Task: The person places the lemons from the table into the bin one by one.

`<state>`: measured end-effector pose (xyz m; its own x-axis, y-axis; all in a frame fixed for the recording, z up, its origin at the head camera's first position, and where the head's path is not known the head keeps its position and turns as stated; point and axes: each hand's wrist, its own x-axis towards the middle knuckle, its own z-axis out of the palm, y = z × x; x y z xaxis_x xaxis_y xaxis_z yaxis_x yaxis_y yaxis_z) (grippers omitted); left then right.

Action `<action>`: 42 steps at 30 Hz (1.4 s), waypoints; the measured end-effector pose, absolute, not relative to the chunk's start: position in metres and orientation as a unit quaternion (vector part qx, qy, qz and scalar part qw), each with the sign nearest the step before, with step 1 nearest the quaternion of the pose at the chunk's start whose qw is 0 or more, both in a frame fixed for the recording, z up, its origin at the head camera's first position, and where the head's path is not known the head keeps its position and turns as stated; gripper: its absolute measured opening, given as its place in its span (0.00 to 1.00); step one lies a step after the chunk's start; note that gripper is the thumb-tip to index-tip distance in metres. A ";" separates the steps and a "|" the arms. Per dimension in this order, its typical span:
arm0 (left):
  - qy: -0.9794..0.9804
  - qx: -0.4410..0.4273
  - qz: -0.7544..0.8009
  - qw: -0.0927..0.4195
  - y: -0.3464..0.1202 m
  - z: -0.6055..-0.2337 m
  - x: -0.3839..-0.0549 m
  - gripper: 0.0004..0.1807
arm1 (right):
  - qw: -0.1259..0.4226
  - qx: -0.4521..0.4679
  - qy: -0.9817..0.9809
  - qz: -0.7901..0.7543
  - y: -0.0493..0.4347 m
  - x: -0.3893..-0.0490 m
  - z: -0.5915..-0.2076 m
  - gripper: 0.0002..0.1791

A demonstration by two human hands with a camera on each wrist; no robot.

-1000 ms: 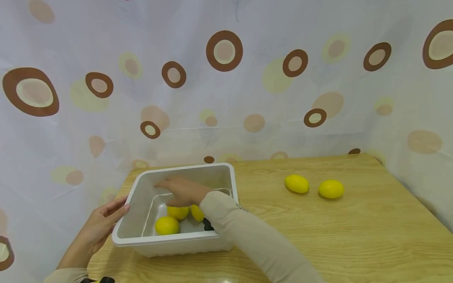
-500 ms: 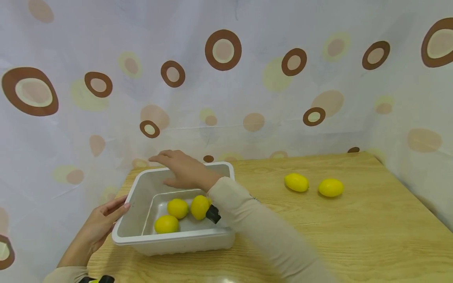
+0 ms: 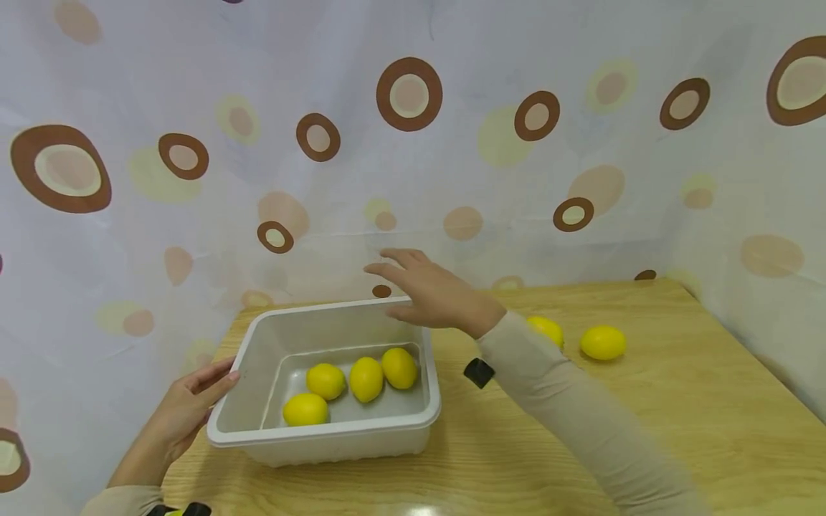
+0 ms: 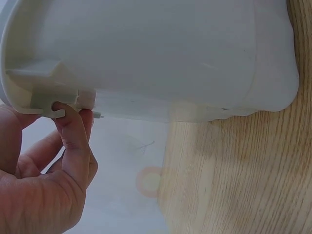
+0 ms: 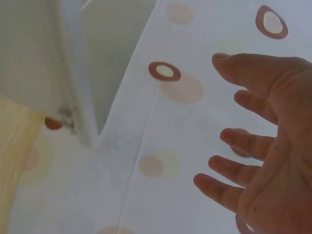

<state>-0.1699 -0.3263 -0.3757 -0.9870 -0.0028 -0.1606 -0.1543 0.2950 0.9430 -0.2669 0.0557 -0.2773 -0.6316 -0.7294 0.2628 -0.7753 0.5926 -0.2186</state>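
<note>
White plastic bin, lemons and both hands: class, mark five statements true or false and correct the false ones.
1. Four lemons lie inside the white plastic bin. True.
2. No lemons lie on the wooden table. False: two do.
3. The left hand grips the bin's left side. True.
4. The right hand holds a lemon. False: it is empty.
5. The right sleeve partly hides one table lemon in the head view. True.

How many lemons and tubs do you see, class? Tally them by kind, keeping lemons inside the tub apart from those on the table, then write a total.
Inside lemons: 4
Table lemons: 2
White tub: 1
Total: 7
</note>
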 end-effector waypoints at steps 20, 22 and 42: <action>0.802 -0.056 0.592 0.052 -0.323 -0.379 -0.170 0.39 | 0.045 0.280 -0.948 0.146 0.246 -0.265 -0.349 0.41; 0.802 -0.055 0.593 0.052 -0.323 -0.379 -0.170 0.38 | 0.041 0.267 -0.952 0.144 0.260 -0.264 -0.358 0.41; 0.802 -0.043 0.593 0.053 -0.323 -0.378 -0.169 0.38 | 0.007 0.225 -0.961 0.160 0.328 -0.273 -0.430 0.40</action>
